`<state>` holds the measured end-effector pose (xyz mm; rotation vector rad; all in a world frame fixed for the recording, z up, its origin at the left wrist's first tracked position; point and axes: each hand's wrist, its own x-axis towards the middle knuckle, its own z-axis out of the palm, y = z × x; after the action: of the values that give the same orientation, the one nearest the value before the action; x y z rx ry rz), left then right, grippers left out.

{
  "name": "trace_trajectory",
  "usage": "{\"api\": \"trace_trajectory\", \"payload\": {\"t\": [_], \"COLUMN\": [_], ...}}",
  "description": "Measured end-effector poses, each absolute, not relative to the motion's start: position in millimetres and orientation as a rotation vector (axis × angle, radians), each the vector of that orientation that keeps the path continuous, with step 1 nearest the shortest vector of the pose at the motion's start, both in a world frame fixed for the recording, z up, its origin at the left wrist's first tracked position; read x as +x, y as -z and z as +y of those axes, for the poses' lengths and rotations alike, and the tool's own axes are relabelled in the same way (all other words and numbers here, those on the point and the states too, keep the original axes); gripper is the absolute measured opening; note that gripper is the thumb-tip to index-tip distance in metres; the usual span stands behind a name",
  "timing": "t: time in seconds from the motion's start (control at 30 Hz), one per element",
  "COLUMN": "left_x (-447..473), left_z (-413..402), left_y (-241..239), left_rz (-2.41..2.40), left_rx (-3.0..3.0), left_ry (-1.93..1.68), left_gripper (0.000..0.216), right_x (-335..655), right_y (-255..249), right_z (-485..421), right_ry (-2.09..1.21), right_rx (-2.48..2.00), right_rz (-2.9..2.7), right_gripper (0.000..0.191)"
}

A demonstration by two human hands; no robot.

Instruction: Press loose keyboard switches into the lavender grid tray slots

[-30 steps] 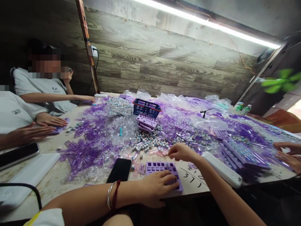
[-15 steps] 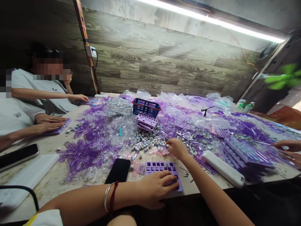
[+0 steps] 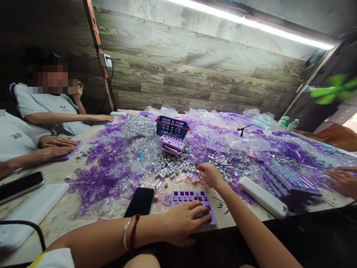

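Note:
My left hand (image 3: pixel 182 221) lies across a purple tray (image 3: pixel 213 217) with rows of square holes, at the table's front edge. Its fingers are stretched out and slightly apart over the tray's lower part, hiding some holes. Further forward, my right hand (image 3: pixel 210 175) is at the edge of a heap of small white and blue parts (image 3: pixel 170 165). Thumb and fingers are curled together there; anything between them is too small to make out. Pinkish clear plastic pieces (image 3: pixel 192 177) lie just left of those fingertips. More clear pieces (image 3: pixel 166 199) rest beside the tray.
A black phone (image 3: pixel 141 201) lies left of the tray, a long white case (image 3: pixel 262 197) to the right. Stacked purple trays (image 3: pixel 290 182) stand beyond it. A dark blue basket (image 3: pixel 173 128) sits amid purple and clear plastic pieces. Co-workers' hands (image 3: pixel 60 147) are at the left, others at the right.
The view has shifted slightly. My two hands keep nearly the same places. At the right edge, a co-worker's hands have changed position a little.

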<state>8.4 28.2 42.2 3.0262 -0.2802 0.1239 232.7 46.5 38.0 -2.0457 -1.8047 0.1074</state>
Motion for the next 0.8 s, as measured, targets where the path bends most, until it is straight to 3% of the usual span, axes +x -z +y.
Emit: {"api": "trace_trajectory", "payload": {"t": [0.8], "left_x": [9], "left_z": [28], "left_y": [-39], "left_rz": [-0.288], "left_rx": [3.024], "left_ry": [-0.121], "left_gripper": [0.077], "right_x": [234], "right_y": [-43], "right_z": [48], "right_ry": [-0.157], "right_rx": [-2.168], "right_rz": [-1.814], "right_gripper": [0.021]}}
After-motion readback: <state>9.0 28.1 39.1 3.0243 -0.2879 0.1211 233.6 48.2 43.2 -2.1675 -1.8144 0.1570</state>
